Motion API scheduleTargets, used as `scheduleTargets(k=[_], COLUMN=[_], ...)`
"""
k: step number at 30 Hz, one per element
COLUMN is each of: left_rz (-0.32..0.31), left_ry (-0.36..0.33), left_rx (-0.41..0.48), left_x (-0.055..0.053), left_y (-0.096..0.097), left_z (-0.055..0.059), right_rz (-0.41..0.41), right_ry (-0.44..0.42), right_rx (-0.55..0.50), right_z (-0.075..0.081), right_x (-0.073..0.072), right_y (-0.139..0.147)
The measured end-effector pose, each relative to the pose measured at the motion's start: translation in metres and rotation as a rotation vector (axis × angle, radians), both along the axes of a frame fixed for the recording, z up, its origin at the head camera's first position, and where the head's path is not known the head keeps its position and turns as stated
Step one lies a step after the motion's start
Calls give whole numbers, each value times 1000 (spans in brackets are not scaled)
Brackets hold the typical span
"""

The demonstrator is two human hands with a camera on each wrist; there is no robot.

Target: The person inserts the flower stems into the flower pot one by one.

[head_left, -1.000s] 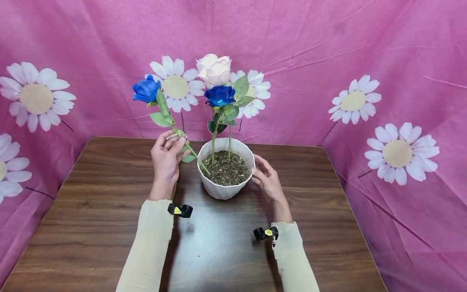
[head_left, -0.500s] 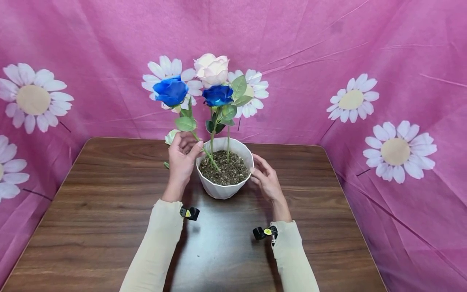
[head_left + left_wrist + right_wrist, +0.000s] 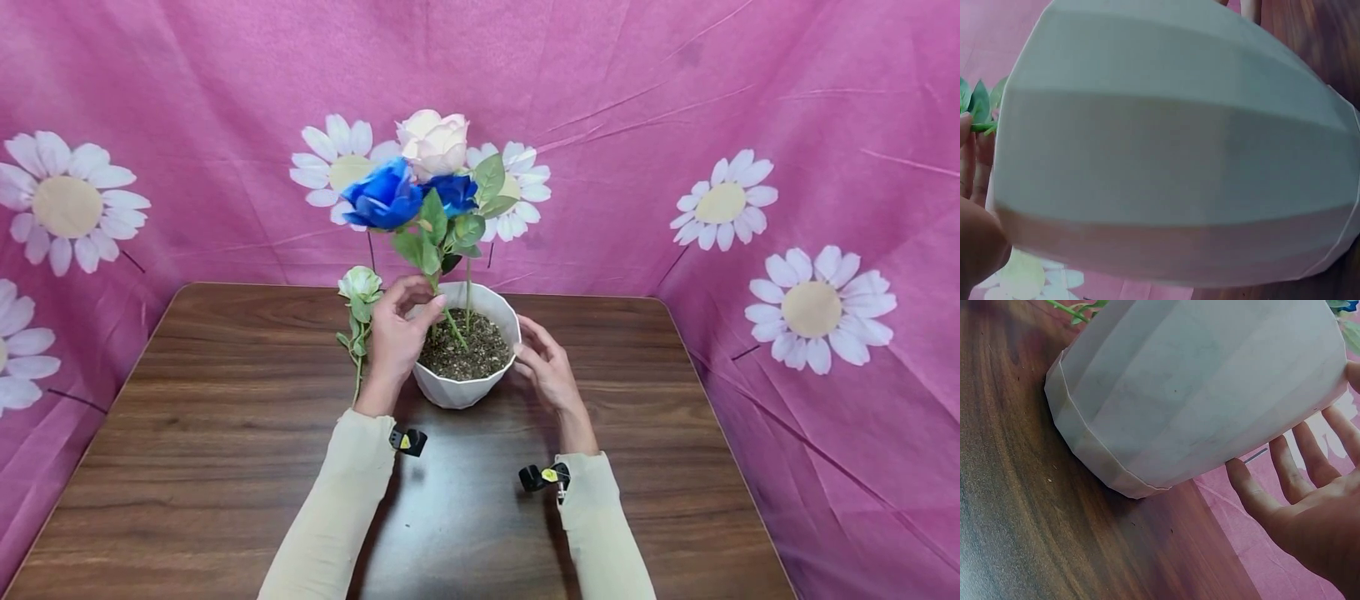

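In the head view, my left hand (image 3: pixel 402 329) pinches the green stem of a blue rose (image 3: pixel 384 196) between thumb and fingers. The stem slants over the left rim of a white faceted flowerpot (image 3: pixel 459 393), its lower end at the soil (image 3: pixel 480 350). A pale pink rose (image 3: pixel 433 143) and a darker blue rose (image 3: pixel 454 193) stand upright in the pot, the darker one partly hidden by the held bloom. My right hand (image 3: pixel 551 367) rests its spread fingertips against the pot's right side, the thumb at the rim; the right wrist view shows those fingers (image 3: pixel 1249 487) along the wall.
Left of the pot, a greenish-white rose (image 3: pixel 360 283) lies on the brown wooden table (image 3: pixel 187 467), its stem partly behind my left wrist. A pink cloth (image 3: pixel 615 75) printed with large daisies hangs behind and beside the table.
My left hand has moved right with the blue rose, bringing its bloom beside the potted ones and its stem more upright. The greenish-white rose has come into view. The right hand stays on the pot.
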State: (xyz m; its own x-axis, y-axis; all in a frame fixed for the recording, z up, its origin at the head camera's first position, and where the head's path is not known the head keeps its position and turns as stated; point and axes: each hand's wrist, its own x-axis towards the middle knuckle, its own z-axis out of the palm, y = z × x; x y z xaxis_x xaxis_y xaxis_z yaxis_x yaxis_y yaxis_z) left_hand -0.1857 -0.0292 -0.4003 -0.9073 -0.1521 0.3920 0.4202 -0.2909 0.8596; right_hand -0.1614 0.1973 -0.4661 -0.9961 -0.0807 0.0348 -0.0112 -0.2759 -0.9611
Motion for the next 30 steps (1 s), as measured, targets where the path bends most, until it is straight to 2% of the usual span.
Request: scheduleTargets(k=[8,15,21,24,30], left_rz=[8,-54,-36,-27,8], left_ry=[-52,-95,-127,-105,0], left_rx=[-130,-226,-345,-436,-675], left_x=[0,-4,-8,-10,-13], left_y=[14,25,32,34,33], left_z=[7,9,8,9,10], right_rz=[-4,0,10,11,5], right_ry=[-8,-2,5,5,-4], right_rx=[11,14,17,17,12], right_z=[0,1,-1,-2,0], right_x=[0,1,0,-1,0], right_y=[0,1,1,1,2])
